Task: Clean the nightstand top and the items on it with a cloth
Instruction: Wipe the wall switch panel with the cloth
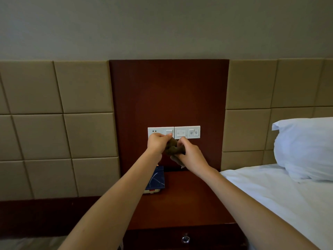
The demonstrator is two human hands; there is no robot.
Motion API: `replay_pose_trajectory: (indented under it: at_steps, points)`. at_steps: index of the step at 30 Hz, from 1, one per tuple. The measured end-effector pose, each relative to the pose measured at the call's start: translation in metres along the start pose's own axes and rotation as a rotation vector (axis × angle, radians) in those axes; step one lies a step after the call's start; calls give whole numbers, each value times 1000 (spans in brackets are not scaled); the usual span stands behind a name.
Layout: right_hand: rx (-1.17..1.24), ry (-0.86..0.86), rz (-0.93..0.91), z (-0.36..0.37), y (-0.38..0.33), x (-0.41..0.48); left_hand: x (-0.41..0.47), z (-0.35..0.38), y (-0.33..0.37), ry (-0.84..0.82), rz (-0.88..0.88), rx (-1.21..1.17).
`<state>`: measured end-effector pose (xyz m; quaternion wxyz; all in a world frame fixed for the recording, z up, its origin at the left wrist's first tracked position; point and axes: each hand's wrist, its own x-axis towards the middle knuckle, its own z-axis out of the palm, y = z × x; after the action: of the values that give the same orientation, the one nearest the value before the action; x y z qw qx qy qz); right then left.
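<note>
over the nightstand (189, 201) beside the bed (270, 195), left hand (157, 144), right hand (191, 156) around a cloth (173, 147)

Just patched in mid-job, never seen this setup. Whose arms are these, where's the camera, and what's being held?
There is no machine here. A person works with bare hands, and the single picture comes from a camera worn on their head, looking forward and down. The left hand and right hand both grip a bunched dark cloth, held up just below the white switch panel on the wooden backboard. Below is the nightstand top, where a blue booklet lies at the left rear on a pale object. A bed with a pillow stands to the right.
</note>
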<state>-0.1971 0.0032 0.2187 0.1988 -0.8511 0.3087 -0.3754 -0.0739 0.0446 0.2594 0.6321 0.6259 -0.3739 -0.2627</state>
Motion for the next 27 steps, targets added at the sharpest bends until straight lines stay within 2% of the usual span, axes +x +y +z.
replay_pose_trajectory:
  at_steps: [2,7,13,18,23,27]
  points:
    - [-22,-28,22,-2,6,-2,2,-1,-1,33,-15,-63]
    - [-21,-30,78,-4,19,-8,6,-9,-1,44,34,-39]
    - [3,23,-26,9,-4,2,1,0,-9,22,69,58]
    - [-45,-63,56,4,21,-8,10,-19,-14,182,99,45]
    - [51,94,183,-4,53,-17,20,-43,-24,278,108,87]
    - [281,206,231,-14,45,-5,18,-39,-35,155,85,17]
